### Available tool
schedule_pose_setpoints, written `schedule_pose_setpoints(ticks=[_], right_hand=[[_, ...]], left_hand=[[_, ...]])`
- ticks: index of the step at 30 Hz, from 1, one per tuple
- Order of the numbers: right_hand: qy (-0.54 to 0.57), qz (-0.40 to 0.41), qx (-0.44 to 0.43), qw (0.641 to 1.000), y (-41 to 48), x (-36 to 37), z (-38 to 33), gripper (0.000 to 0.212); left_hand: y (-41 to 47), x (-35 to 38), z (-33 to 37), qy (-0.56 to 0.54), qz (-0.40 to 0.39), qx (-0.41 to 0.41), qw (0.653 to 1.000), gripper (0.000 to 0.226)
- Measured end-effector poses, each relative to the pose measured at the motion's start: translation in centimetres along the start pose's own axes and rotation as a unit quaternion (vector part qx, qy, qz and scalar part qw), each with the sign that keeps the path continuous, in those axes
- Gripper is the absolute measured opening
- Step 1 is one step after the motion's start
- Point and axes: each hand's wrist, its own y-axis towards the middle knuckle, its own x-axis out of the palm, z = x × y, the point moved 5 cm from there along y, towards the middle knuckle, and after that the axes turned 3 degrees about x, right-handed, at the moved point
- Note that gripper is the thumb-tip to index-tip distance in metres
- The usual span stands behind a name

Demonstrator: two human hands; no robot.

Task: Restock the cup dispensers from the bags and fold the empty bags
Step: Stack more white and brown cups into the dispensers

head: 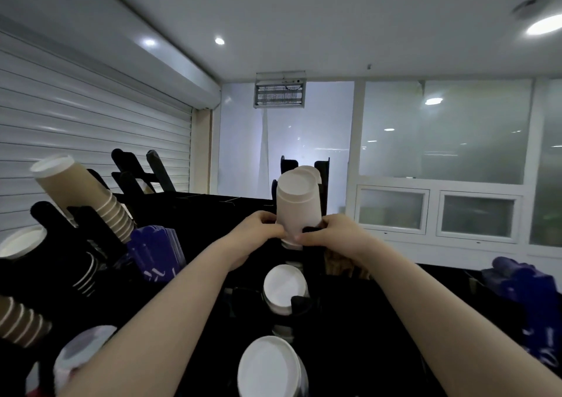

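A stack of white paper cups [296, 205] stands bottom-up in the middle black dispenser slot [313, 244]. My left hand [258, 229] grips the stack's lower part from the left. My right hand [331, 234] pinches it from the right, at the slot's black rail. Behind it rises a second white cup stack [313, 171]. Nearer to me in the same row, two more white cup stacks [284, 290] [267, 366] lie in their slots. No bag is in view.
Left slots hold a tilted tan ribbed cup stack [88, 196], black-and-white cups [88, 272] and brown striped cups [21, 323]. Blue sleeves [158, 253] stand beside them, more blue items [526, 290] at right. A roller shutter [76, 123] is left, windows [441, 141] behind.
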Motion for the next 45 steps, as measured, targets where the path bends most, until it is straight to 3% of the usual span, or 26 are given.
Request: schedule_pose_setpoints(ticks=[5,9,19,22,26,28,31,34,39,45], right_hand=[[0.061,-0.045,0.058,0.995,0.0,0.3,0.6,0.056],[0.075,-0.034,0.066,0.994,-0.1,0.4,0.9,0.063],[0.144,-0.035,0.039,0.988,-0.4,0.7,0.9,0.036],[0.144,-0.038,0.035,0.988,-0.6,0.8,0.8,0.035],[0.137,-0.026,0.027,0.990,-0.6,0.8,0.7,0.046],[0.127,-0.024,0.048,0.990,-0.5,0.8,0.8,0.057],[0.128,-0.040,0.081,0.988,-0.4,0.7,1.0,0.048],[0.163,-0.065,0.093,0.980,-0.1,0.6,1.3,0.034],[0.205,-0.087,0.114,0.968,0.1,0.7,1.2,0.032],[0.185,-0.047,0.089,0.978,0.0,0.6,1.0,0.045]], left_hand=[[0.1,-0.1,-0.3,-0.019,-0.068,-0.042,0.997,0.027],[-0.1,-0.2,-0.3,-0.003,-0.084,-0.058,0.995,0.040],[-0.2,-0.2,-0.5,-0.001,-0.100,-0.045,0.994,0.006],[-0.3,0.0,-0.3,-0.018,-0.110,-0.034,0.993,0.018],[-0.1,-0.2,-0.6,-0.021,-0.074,-0.041,0.996,0.064],[-0.1,-0.2,-0.6,-0.034,-0.102,-0.050,0.993,0.061],[-0.5,-0.2,-0.7,-0.082,-0.143,-0.071,0.984,0.061],[-0.1,-0.6,-1.2,-0.115,-0.123,-0.086,0.982,0.076],[0.4,-0.8,-1.1,-0.086,-0.119,-0.086,0.985,0.090],[0.3,-0.8,0.0,-0.046,-0.105,-0.088,0.990,0.080]])
